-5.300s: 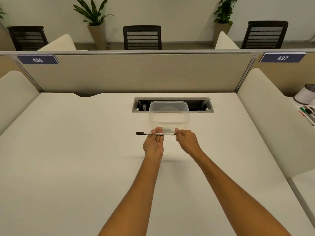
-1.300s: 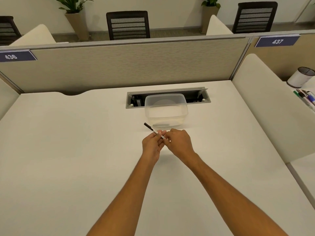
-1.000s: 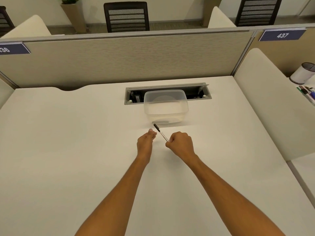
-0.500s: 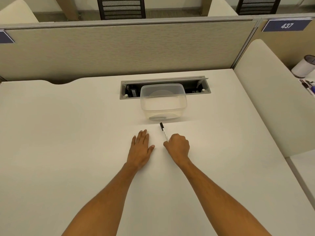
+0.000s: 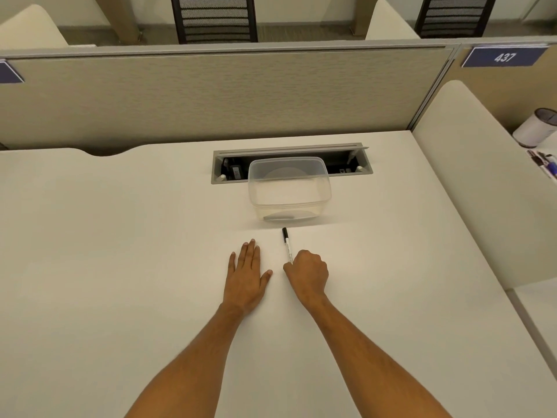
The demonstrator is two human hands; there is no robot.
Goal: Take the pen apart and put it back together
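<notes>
A thin white pen (image 5: 287, 246) with a black cap points away from me toward the container, its black end farthest. My right hand (image 5: 308, 273) is curled around the pen's near end, which is hidden inside the fist, and rests on the white desk (image 5: 120, 251). My left hand (image 5: 247, 276) lies flat on the desk, palm down, fingers together, a short way left of the pen and not touching it.
A clear plastic container (image 5: 288, 188) stands just beyond the pen's tip, in front of a recessed cable tray (image 5: 224, 170). A fabric partition (image 5: 211, 98) closes the far side. A curved divider (image 5: 470, 182) bounds the right; a cup (image 5: 535, 128) and markers (image 5: 544, 164) lie beyond it.
My left hand let go of the pen and flattened on the desk. The right hand keeps the pen, which swung from lying sideways to pointing away. The camera tilted down.
</notes>
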